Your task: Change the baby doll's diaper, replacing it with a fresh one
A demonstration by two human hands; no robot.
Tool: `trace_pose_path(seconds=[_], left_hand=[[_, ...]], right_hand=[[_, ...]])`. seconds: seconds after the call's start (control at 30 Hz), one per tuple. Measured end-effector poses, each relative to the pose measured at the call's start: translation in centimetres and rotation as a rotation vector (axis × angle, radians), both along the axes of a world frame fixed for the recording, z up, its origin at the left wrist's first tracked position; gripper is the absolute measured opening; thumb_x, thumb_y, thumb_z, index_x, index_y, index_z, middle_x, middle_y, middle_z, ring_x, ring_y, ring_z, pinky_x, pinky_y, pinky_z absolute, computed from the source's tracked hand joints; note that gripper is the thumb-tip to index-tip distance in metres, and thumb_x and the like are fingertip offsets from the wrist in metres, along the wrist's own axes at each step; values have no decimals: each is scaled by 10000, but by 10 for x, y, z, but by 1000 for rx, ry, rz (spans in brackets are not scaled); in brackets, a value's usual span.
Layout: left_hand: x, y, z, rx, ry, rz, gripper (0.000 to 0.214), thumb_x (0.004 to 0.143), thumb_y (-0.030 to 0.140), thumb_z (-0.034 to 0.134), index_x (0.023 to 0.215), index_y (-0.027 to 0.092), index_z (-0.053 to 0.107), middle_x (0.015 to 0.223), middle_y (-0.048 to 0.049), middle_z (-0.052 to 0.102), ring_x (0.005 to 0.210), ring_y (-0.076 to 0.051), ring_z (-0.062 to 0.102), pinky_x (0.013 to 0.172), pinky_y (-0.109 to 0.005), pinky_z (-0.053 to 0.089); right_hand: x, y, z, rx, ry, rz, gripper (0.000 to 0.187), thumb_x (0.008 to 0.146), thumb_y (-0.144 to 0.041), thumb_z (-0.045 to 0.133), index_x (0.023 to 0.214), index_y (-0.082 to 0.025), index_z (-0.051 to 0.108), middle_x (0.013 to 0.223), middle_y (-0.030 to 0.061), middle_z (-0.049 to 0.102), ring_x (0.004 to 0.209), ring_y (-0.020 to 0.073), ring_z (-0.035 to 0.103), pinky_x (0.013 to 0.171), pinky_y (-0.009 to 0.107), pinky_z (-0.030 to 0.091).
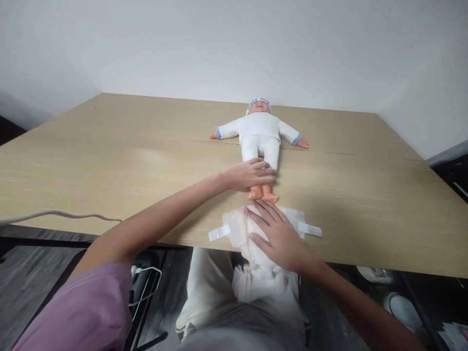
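Note:
A baby doll (260, 126) in white clothes with blue cuffs and a printed headband lies on its back, arms spread and feet toward me. My left hand (252, 173) is wrapped over its lower legs, with the bare feet showing just below. Nearer to me an unfolded white diaper (237, 226) lies at the table's front edge, its tape tabs stretched out to both sides. Its near end hangs over the edge above my lap. Palm down, my right hand (276, 234) rests on the diaper with fingers apart, the fingertips close to the doll's feet.
The wooden table (146, 161) reaches back to a pale wall (219, 48). A grey cable (58, 213) runs across its left front part. Below the edge at left is a white charger cable (157, 280). Partly hidden items, including a white round one (404, 309), sit below at right.

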State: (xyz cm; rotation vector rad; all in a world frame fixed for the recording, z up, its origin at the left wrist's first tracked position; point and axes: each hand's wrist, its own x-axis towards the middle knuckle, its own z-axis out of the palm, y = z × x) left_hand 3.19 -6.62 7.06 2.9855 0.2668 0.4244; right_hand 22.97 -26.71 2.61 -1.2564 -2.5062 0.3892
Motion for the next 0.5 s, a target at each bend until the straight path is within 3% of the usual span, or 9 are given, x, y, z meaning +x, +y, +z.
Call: trace_pose_path(seconds=[0.13,0.27,0.4,0.5], left_hand=[[7,2,-2,-32,-78,-81,282,1003,195,642,1153,356,818,1419,-78,782,1226,-293,680,1165,-436,449],[9,6,10,-9,-96,-113,227,975,270,689,1150,338,817,1367,-94,792,1188,-317,669,1120,-460,446],[8,13,46,-91,-207,-53,278,1016,373,647,1240,287,787,1353,-101,791,1178,-324,657,1101,-474,444],[6,21,79,-224,-282,30,298,991,383,701,1249,253,773,1239,-73,800,1166,-296,672,1109,-453,458]], right_hand=[[0,0,0,4,0,5,649,1153,-473,534,1761,-268,440,1860,102,346,1748,311,283,1421,613,298],[2,6,4,-51,-17,25,653,1167,-497,520,1773,-276,418,1877,93,301,1767,301,225,1434,608,265],[7,26,4,-151,-22,75,672,1166,-576,520,1785,-357,376,1899,33,237,1779,273,181,1450,594,215],[10,52,1,-169,-23,108,695,1155,-614,527,1784,-360,377,1905,40,216,1780,268,176,1451,580,205]])
